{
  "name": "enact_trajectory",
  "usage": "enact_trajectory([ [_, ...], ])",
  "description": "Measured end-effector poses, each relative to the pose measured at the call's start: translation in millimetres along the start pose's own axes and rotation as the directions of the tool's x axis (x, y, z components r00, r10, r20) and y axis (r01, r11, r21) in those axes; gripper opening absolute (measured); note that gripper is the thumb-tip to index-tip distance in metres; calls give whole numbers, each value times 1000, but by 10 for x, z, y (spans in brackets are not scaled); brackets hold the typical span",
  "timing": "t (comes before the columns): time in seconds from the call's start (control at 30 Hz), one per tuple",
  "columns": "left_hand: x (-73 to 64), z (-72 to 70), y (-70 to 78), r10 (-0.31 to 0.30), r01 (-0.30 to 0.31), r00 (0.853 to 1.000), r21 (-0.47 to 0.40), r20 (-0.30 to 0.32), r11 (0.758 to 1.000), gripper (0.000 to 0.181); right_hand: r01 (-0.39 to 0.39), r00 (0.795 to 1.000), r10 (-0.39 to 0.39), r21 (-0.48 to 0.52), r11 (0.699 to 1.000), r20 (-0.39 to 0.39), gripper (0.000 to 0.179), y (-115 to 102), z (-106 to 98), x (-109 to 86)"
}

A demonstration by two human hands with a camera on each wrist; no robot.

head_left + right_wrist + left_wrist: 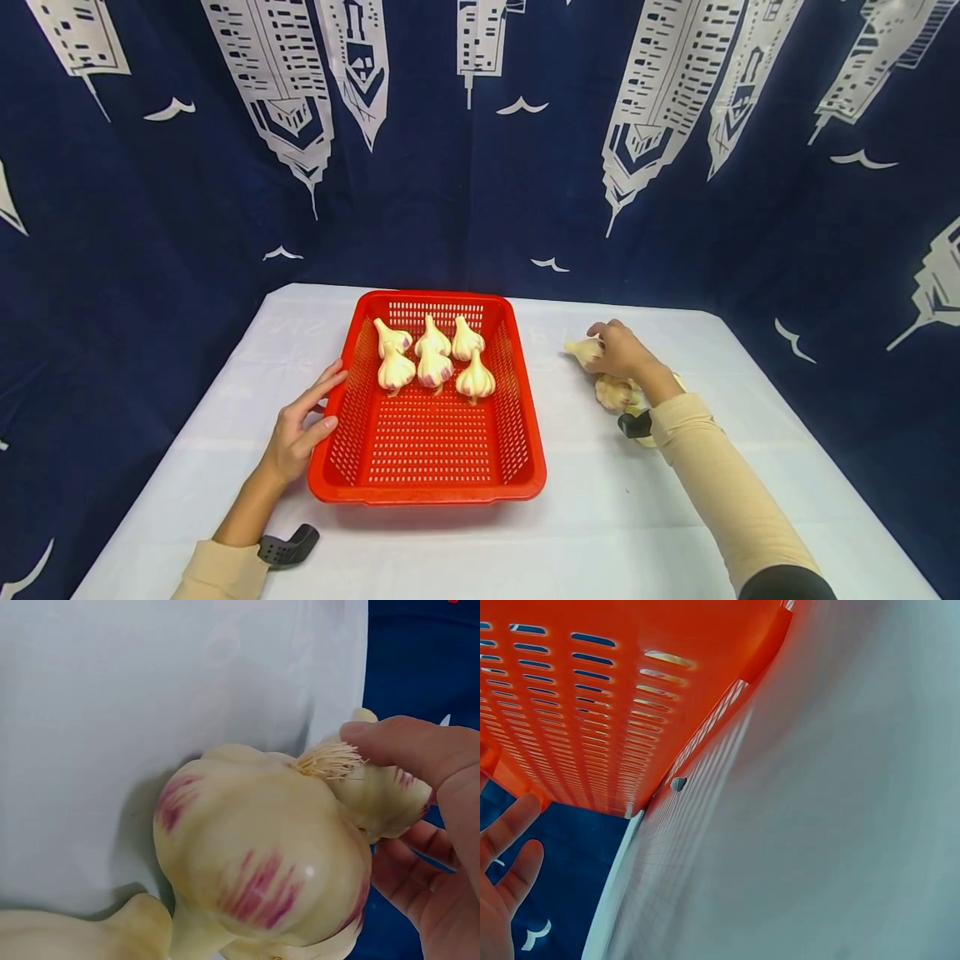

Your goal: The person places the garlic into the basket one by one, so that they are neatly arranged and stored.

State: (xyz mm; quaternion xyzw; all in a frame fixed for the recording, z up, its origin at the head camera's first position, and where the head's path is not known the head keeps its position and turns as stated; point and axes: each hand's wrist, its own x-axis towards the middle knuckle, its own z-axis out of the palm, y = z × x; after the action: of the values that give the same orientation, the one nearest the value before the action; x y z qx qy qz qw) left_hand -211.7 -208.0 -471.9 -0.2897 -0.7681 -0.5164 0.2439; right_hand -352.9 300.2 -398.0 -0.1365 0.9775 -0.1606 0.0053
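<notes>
A red perforated plastic basket [431, 446] sits on the table, with several garlic bulbs [435, 367] grouped in two rows in its far half. My left hand [292, 433] rests against the basket's left rim, its fingers extended; in the left wrist view the fingers [510, 829] touch the rim. To the right of the basket, my right hand [626, 354] pinches a garlic bulb [580, 352] between thumb and fingers. In the right wrist view this bulb [386, 802] is right behind a larger-looking purple-streaked garlic bulb [255, 847]. More garlic [613, 393] lies under the right wrist, partly hidden.
A white cloth covers the table [420, 558]. Behind it hangs a dark blue curtain [465, 225] with white building and bird prints. Black wrist devices sit on both arms, the left one [291, 546] close to the tabletop.
</notes>
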Motion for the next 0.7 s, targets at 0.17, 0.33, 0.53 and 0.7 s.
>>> enact_trajectory([
  [0.17,-2,1,2,-1,1,1000,6,-2,1000,57,33,998,-33,-15,999,-50,64,-23,-14,-12],
  [0.33,3,4,11,1,-1,1000,8,-3,1000,56,41,997,-44,-47,998,-69,67,-41,-26,-21],
  [0.53,4,5,13,0,0,1000,8,-2,1000,56,46,997,-47,-26,999,-56,62,-60,-58,-41],
  [0.7,-10,3,-1,-7,7,1000,6,-4,1000,56,68,995,-69,-15,998,-73,61,-86,-101,-59],
])
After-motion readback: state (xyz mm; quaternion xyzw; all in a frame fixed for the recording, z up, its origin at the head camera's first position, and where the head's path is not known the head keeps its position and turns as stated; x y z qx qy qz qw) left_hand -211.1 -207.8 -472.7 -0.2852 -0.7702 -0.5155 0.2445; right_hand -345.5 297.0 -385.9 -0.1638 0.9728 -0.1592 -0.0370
